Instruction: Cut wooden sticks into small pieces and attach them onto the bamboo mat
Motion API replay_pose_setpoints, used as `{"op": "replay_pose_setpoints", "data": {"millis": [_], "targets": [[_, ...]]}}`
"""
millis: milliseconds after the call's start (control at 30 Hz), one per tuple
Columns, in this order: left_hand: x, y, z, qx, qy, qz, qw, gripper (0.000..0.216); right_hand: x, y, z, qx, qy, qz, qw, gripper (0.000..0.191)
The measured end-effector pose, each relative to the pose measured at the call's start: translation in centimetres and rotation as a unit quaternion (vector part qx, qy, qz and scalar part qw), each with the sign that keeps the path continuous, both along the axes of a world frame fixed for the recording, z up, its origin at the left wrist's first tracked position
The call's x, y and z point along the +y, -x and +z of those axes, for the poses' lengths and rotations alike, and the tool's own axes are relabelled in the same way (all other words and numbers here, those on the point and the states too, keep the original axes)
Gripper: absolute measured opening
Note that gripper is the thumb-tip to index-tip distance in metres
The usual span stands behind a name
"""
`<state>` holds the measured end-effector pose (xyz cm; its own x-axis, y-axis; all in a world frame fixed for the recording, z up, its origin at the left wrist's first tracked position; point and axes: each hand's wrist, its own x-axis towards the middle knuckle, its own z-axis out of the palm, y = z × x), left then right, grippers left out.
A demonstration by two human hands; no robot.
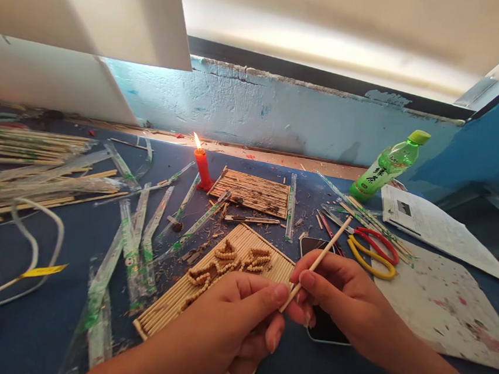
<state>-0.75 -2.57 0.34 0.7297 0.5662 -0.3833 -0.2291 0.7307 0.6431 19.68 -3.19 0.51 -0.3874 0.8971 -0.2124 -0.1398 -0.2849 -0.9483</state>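
My left hand [222, 325] and my right hand [339, 301] meet low in the middle of the view, both pinching one thin wooden stick [319, 258] that slants up to the right. The left thumb and fingers close on its lower end; the right fingers grip it just above. Under the hands lies a mat of wooden sticks [167, 305] with small notched wooden pieces [224, 261] arranged on top. A dark phone [321, 329] lies partly beneath my right hand.
A lit red candle [202, 168] stands behind a second stick mat [253, 192]. Yellow and red scissors [373, 249], a green bottle [388, 165], papers [431, 225], empty chopstick wrappers [138, 241], a stick bundle [24, 145] and a white cable [36, 249] lie around.
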Motion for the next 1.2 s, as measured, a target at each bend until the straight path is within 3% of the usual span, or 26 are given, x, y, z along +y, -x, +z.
{"op": "replay_pose_setpoints", "data": {"millis": [1200], "targets": [[0.1, 0.03, 0.01, 0.021, -0.014, -0.007, 1.0, 0.04, 0.08, -0.07, -0.34, -0.009, -0.01, -0.011, 1.0, 0.023]]}}
